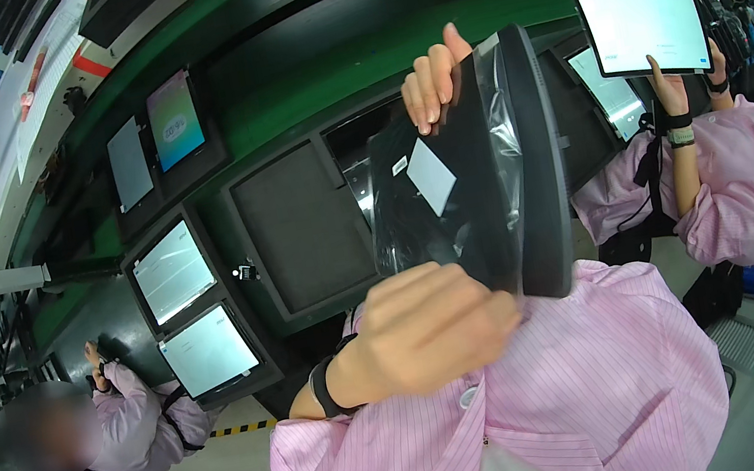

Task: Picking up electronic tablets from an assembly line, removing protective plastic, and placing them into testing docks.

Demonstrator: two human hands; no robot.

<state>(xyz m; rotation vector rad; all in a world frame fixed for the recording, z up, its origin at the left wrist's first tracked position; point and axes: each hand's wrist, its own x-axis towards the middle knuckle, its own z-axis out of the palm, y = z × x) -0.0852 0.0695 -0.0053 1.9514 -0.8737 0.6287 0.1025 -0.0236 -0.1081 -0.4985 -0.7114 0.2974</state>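
I hold a dark flat tablet [539, 158] tilted upright in front of my chest. A clear, shiny plastic film [503, 144] covers part of its face and stands away from it near the right side. Beneath the film are a white diamond-shaped label [431, 176] and a smaller white sticker. My right hand [438, 81] grips the far edge, fingers bent over the dark face; its forearm is hidden behind the tablet. My left hand [437, 325], with a black band on the wrist, is closed at the near edge, its fingertips pinching the film's lower end.
A black tray [301, 228] with a padded bed lies ahead on the green-topped bench. Lit tablets [174, 274] rest in trays to the left. At right, a co-worker in pink holds a lit tablet [645, 29]; another person [143, 414] sits at left.
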